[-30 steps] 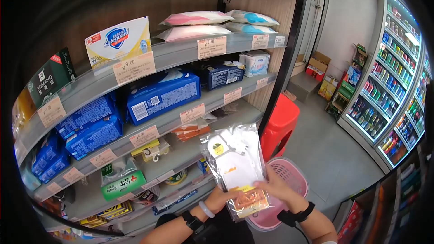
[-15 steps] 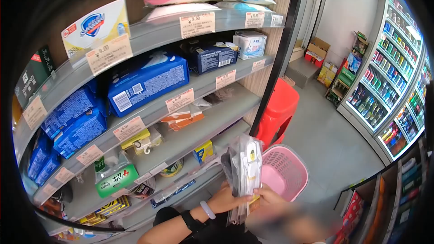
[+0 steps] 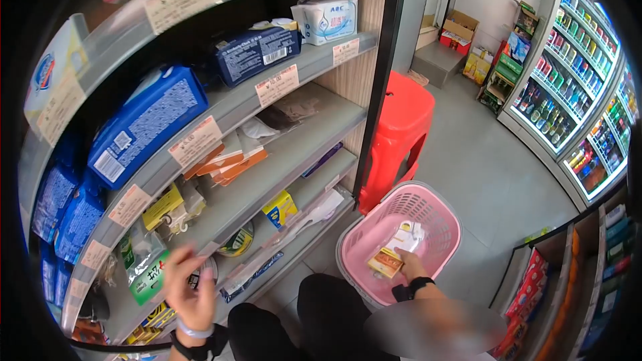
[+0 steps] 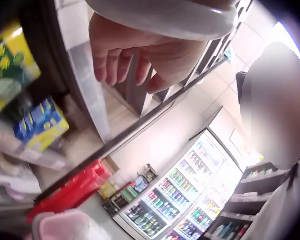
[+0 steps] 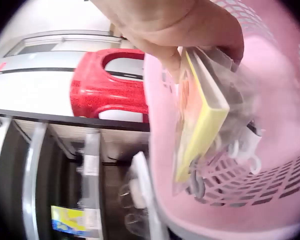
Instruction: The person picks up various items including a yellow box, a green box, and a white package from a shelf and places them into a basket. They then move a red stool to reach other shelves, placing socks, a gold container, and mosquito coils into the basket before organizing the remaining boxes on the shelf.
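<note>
Inside the pink basket, the right hand pinches a clear plastic package with an orange and yellow card. The right wrist view shows this hand with thumb and fingers on the package's yellow-edged card, and small hooks at its lower end. In front of the lower shelves, the left hand is raised and holds nothing. Its fingers hang loosely bent in the left wrist view, where the hand touches nothing.
Shelves at the left carry blue packs, a white pack and a green package. Behind the basket stands a red stool. Drink coolers are at the right, with another shelf at the lower right.
The left hand has let go of the package and moved left to the shelves. The right hand has carried the package down into the basket. The head view has shifted lower.
</note>
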The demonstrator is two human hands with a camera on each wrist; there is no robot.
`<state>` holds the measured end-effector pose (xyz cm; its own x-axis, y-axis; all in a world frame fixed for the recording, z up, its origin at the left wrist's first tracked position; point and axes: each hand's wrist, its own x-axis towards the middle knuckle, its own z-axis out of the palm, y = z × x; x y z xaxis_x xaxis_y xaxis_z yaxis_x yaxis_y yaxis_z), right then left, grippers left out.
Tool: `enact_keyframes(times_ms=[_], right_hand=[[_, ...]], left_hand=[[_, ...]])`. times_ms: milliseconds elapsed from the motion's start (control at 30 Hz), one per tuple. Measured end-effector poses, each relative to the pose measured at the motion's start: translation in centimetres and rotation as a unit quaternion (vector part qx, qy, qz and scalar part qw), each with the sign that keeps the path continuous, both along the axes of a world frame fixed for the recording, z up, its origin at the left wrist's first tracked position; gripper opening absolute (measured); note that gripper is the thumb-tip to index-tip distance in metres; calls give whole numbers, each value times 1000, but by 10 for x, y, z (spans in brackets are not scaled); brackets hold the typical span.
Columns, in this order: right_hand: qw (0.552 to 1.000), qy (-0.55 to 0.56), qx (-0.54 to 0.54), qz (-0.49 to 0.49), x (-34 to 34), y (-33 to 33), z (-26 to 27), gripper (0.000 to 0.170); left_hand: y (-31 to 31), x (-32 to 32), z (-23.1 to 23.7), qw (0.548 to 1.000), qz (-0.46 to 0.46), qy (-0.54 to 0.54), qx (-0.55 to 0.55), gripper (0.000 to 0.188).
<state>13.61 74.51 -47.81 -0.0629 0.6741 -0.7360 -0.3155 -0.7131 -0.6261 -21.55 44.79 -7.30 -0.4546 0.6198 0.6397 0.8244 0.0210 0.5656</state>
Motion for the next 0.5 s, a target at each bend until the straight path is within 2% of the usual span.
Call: enact_keyframes(times_ms=[33,67,100,133,200,267,300,367,400,433,467,500], right_hand=[[998,36,-47,-23,-1,-2,-13,35],[998,37,-49,-23,-2,-2,-25,35],[993,62,-72,-69,-9,-2,-30,35],[985,87,-94,-114,-13,-1,-47,35],[977,124,-116,-130,-23,8,-71,34],[989,44,-141,-25,-28,13,-88,43],[988,45,-146,-25,-23,10,-97,43],[978,-89,-51,181,-3,8,-126,45],[946,-151,3,285,-10,12,-135,45],[976,-111,-135,127,-29,13,-96,49],[992,47,-119,9,-34,8,-118,52],[991,5,-128,30,-36,13,-120,53]], left_hand=[[-5,-4,6,998,37,50,1,21],[-8,-10,12,992,72,101,4,18],[-12,-15,15,982,104,159,-3,18],[-17,-21,14,971,141,192,-19,21],[-23,-29,14,947,192,250,-67,24],[-36,-45,3,941,200,256,-96,29],[-40,-51,-2,938,218,242,-116,32],[-42,-58,-12,933,242,221,-152,40],[-40,-59,-14,929,250,224,-153,40],[-38,-58,-15,930,250,216,-159,41],[-37,-58,-15,931,251,207,-164,43],[-35,-59,-15,934,235,204,-178,44]])
